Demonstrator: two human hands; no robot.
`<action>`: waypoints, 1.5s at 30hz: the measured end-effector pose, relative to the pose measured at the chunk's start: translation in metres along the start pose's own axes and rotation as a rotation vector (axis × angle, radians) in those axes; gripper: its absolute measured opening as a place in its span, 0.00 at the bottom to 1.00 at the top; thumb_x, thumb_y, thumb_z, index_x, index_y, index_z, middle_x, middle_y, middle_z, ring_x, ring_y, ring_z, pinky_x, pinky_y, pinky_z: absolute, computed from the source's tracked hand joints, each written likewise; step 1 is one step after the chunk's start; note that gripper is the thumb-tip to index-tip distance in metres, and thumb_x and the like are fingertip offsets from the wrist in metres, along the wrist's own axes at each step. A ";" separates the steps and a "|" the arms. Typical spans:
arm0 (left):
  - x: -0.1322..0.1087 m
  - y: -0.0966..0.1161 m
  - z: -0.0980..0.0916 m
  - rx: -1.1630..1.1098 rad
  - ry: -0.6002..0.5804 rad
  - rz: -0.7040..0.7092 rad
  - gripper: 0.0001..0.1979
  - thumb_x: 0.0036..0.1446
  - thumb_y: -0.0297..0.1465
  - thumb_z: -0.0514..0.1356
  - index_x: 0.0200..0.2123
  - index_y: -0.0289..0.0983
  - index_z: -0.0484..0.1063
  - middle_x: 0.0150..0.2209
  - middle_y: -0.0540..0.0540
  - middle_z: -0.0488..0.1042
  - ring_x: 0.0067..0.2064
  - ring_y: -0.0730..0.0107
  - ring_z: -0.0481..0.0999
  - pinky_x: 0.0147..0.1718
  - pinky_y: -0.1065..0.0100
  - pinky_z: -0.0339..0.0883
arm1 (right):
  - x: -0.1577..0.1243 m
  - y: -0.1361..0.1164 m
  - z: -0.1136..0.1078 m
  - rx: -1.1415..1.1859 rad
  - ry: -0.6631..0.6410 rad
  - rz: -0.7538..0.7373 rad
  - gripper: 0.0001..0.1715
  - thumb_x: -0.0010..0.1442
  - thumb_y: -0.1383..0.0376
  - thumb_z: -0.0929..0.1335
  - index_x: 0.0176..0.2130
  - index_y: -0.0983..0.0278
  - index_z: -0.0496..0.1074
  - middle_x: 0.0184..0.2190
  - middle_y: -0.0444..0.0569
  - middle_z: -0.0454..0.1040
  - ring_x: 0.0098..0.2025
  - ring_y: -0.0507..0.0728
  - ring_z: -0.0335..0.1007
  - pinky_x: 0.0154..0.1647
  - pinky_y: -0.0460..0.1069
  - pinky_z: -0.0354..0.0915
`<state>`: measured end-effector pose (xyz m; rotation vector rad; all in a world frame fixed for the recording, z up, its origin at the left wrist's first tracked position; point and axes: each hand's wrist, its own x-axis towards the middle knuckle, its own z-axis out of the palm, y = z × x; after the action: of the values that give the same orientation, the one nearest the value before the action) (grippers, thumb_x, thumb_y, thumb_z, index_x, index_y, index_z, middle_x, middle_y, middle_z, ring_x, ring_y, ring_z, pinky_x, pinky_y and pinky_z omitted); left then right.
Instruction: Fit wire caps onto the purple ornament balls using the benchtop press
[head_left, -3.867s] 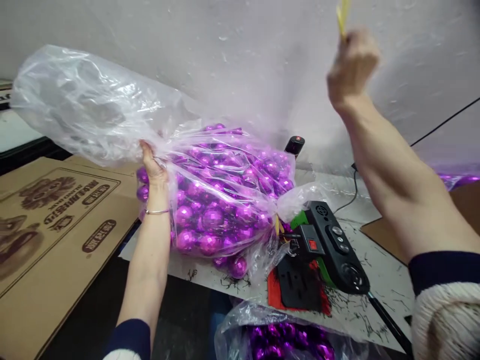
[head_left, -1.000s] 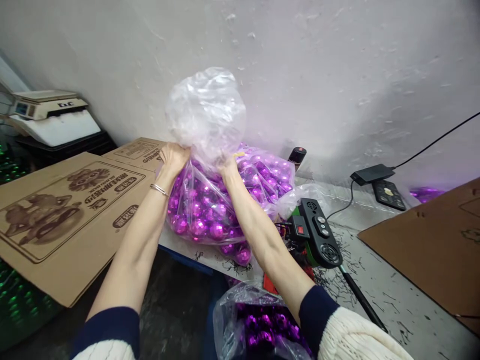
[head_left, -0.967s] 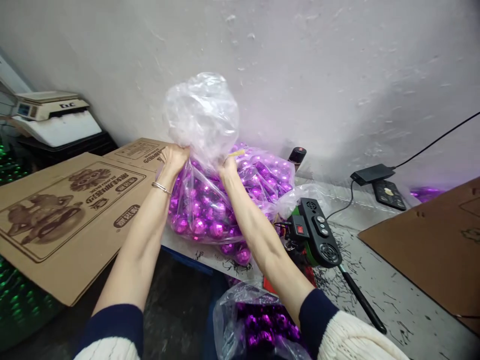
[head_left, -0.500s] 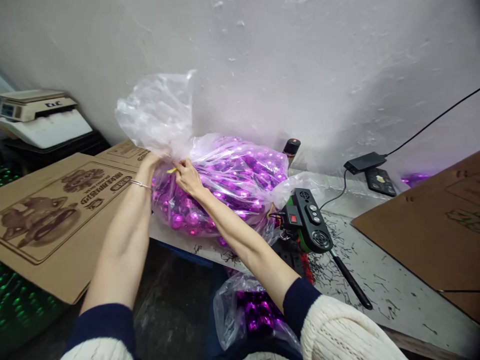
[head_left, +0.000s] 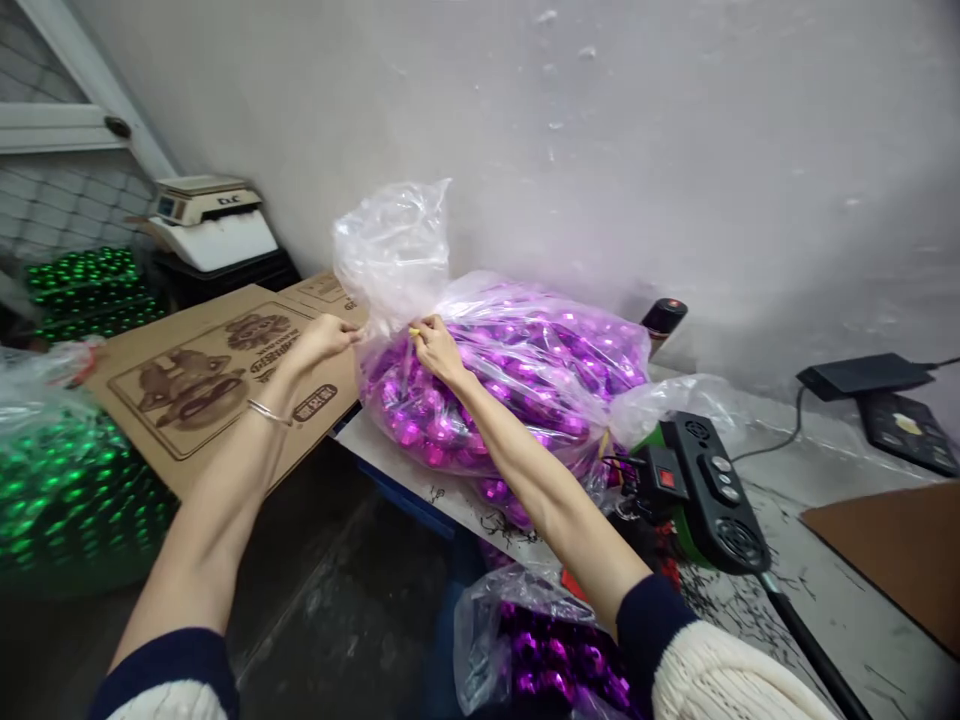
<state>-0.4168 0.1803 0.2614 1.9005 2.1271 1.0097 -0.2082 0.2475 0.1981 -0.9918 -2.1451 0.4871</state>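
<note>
Right hand (head_left: 439, 348): fingers pinching yellow tie (head_left: 415, 332). Left hand (head_left: 330, 338): fingers beside neck of clear bag (head_left: 397, 245), grip cannot be told. Bag, holding purple balls (head_left: 420, 410): frame centre, on table (head_left: 832, 575). Black device (head_left: 716, 490): lower right.

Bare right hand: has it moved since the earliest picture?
Yes: from above and right of the black cylindrical can, the bare right hand has moved down and left, now left of it.

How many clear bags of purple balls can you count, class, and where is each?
2. The upper bag lies on the table; the lower bag is below the table's front edge. Others may be hidden.
</note>
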 end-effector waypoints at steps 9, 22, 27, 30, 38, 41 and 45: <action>-0.069 0.030 0.042 0.277 -0.145 0.464 0.11 0.61 0.30 0.60 0.28 0.35 0.79 0.47 0.31 0.80 0.51 0.50 0.77 0.52 0.54 0.68 | -0.009 -0.005 -0.002 -0.053 -0.060 0.039 0.21 0.69 0.66 0.60 0.53 0.65 0.77 0.54 0.56 0.71 0.53 0.57 0.70 0.59 0.50 0.65; -0.047 0.029 0.120 -0.998 -0.131 0.093 0.24 0.55 0.46 0.61 0.46 0.35 0.82 0.42 0.42 0.81 0.44 0.58 0.78 0.46 0.61 0.72 | -0.021 0.006 -0.037 0.067 0.079 0.225 0.23 0.71 0.61 0.58 0.50 0.63 0.78 0.47 0.52 0.83 0.47 0.56 0.80 0.50 0.49 0.71; -0.045 0.028 0.139 -0.940 -0.069 0.158 0.32 0.53 0.38 0.63 0.62 0.36 0.74 0.50 0.39 0.80 0.52 0.55 0.79 0.56 0.56 0.71 | -0.043 -0.001 -0.050 -0.109 0.021 0.171 0.18 0.69 0.65 0.61 0.47 0.61 0.79 0.47 0.53 0.83 0.49 0.58 0.79 0.52 0.49 0.69; -0.038 0.034 0.149 -0.728 0.044 0.234 0.27 0.56 0.36 0.64 0.59 0.37 0.76 0.56 0.37 0.79 0.59 0.53 0.77 0.62 0.54 0.68 | -0.052 -0.010 -0.050 -0.259 -0.065 0.072 0.18 0.68 0.68 0.62 0.49 0.63 0.79 0.48 0.57 0.81 0.51 0.59 0.77 0.53 0.49 0.69; -0.029 0.041 0.154 -0.479 0.072 0.234 0.10 0.61 0.29 0.58 0.41 0.39 0.81 0.46 0.41 0.84 0.51 0.58 0.81 0.56 0.57 0.72 | -0.044 -0.003 -0.072 -0.321 -0.212 -0.186 0.25 0.65 0.72 0.63 0.57 0.59 0.77 0.59 0.55 0.74 0.59 0.59 0.71 0.60 0.52 0.69; -0.031 0.045 0.149 -0.476 0.077 0.242 0.09 0.63 0.29 0.59 0.39 0.40 0.81 0.48 0.41 0.83 0.52 0.57 0.81 0.57 0.57 0.71 | -0.033 0.002 -0.082 -0.294 -0.168 -0.233 0.29 0.65 0.71 0.64 0.62 0.53 0.73 0.65 0.50 0.69 0.59 0.58 0.72 0.61 0.53 0.69; -0.033 0.047 0.136 -0.591 0.024 0.238 0.08 0.63 0.32 0.62 0.36 0.38 0.82 0.46 0.42 0.84 0.51 0.57 0.81 0.58 0.58 0.69 | -0.021 0.000 -0.086 -0.410 -0.189 -0.188 0.23 0.67 0.69 0.64 0.58 0.57 0.76 0.62 0.54 0.72 0.57 0.59 0.73 0.56 0.51 0.69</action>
<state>-0.3019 0.2032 0.1706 1.8463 1.3973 1.5022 -0.1352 0.2346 0.2473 -0.9747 -2.5420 0.0484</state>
